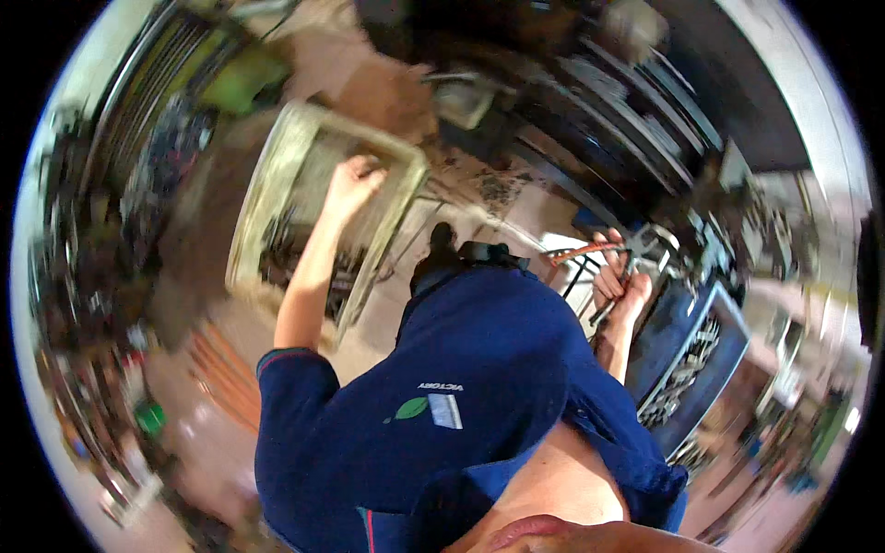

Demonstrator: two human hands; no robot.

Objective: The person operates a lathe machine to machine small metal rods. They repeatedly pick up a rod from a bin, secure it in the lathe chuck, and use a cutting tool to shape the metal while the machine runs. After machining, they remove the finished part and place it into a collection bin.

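My left hand (350, 189) hangs over a pale yellowish crate (261, 198), its fingers curled in. Whatever those fingers hold, if anything, is too blurred to make out. Dark metal-looking pieces (346, 276) lie in the near part of the crate, below my forearm. On the right, my right hand (619, 290) is closed around pliers (590, 251) with orange-red on a handle. The head of the pliers is close to a cluttered metal fixture (710, 244), and I cannot tell whether they touch.
A blue bin (728, 346) filled with small metal parts (687, 373) stands beside my right forearm. Dark machinery with long rails (599, 111) fills the far right. Reddish bars (221, 369) lie on the floor at left, near a green round object (149, 417).
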